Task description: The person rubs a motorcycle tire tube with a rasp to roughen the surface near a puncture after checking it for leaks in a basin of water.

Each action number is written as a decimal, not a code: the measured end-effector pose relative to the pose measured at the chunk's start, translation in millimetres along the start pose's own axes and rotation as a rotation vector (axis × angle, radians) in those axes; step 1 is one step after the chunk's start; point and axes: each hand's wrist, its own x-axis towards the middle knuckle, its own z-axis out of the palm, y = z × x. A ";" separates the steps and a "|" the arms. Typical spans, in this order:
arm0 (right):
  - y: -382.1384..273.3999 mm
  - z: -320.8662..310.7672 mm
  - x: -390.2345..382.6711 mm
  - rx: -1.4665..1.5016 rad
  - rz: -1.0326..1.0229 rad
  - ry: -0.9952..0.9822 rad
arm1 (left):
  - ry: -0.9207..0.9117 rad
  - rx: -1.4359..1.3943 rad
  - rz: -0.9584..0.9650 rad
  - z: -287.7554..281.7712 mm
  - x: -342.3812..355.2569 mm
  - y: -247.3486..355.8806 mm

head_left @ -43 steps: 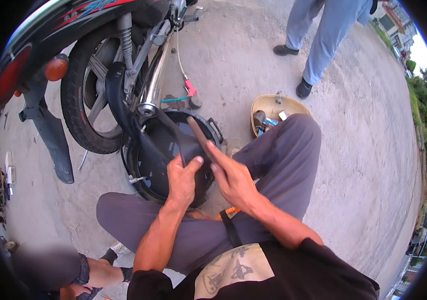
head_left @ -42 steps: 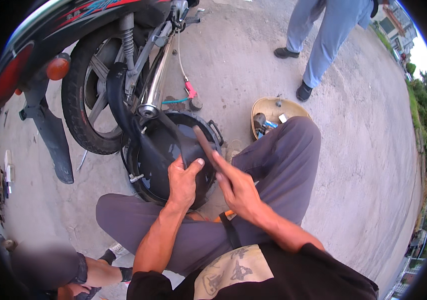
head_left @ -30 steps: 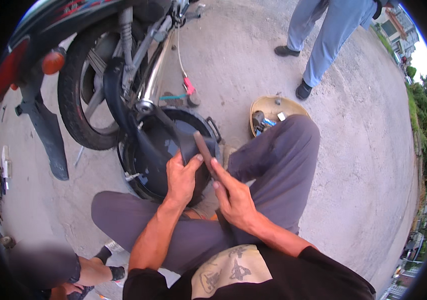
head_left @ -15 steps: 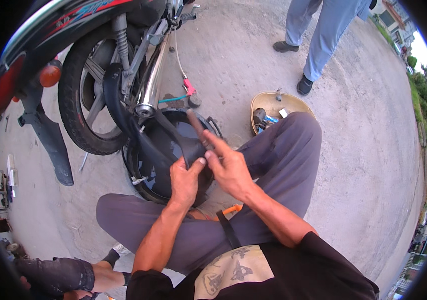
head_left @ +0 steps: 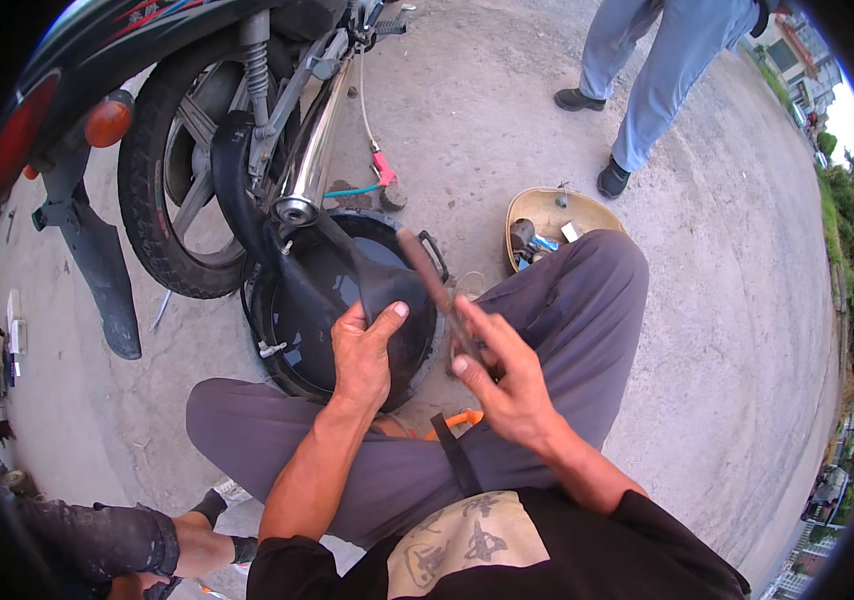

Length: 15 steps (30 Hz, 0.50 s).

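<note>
Black rubber inner tube (head_left: pixel 379 285) stretches from the motorcycle's rear wheel (head_left: pixel 182 165) to my left hand (head_left: pixel 362 360). That hand is closed on a flattened stretch of it, thumb on top. My right hand (head_left: pixel 512 385) grips a narrow, rust-brown file (head_left: pixel 421 262), blurred by motion, its far end pointing up and left. The file sits just right of the tube, apart from it. Beneath both hands stands a round black basin (head_left: pixel 434 250) of dark water, with part of the tube over it. A metal valve stem (head_left: pixel 273 350) shows at the basin's left side.
Right of the basin, a tan bowl (head_left: pixel 587 212) holds small items beside my knee. A pink-handled air tool (head_left: pixel 383 168) with a hose lies behind. The exhaust pipe (head_left: pixel 297 207) overhangs the basin. One person (head_left: pixel 637 80) stands ahead; another (head_left: pixel 117 545) is at lower left.
My right hand has drawn the file right and slightly down, away from the tube and my left thumb. The left hand keeps its hold on the tube, nearly in place.
</note>
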 end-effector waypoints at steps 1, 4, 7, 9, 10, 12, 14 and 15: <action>2.6 3.5 -7.7 -0.075 -0.048 0.009 | -0.004 0.009 0.008 0.1 0.1 -0.9; 5.8 18.5 -25.1 -0.256 -0.090 -0.004 | -0.017 0.061 0.045 5.4 0.1 1.4; 6.8 36.5 -9.0 -0.441 -0.044 -0.002 | -0.029 0.123 0.071 11.2 -1.7 -1.1; 11.0 44.3 14.6 -0.480 -0.080 0.004 | -0.023 0.150 0.066 6.1 0.2 1.2; 10.2 43.0 9.4 -0.462 -0.072 -0.005 | -0.014 0.129 0.060 6.6 -2.4 1.6; 10.1 36.1 -9.5 -0.429 -0.084 -0.033 | 0.013 0.080 0.075 8.2 -4.5 5.2; 15.0 33.0 -27.8 -0.439 -0.059 -0.065 | 0.011 0.116 0.099 10.4 -4.2 5.3; 16.4 35.5 -25.9 -0.444 -0.071 -0.043 | 0.004 0.173 0.097 9.0 -1.1 6.4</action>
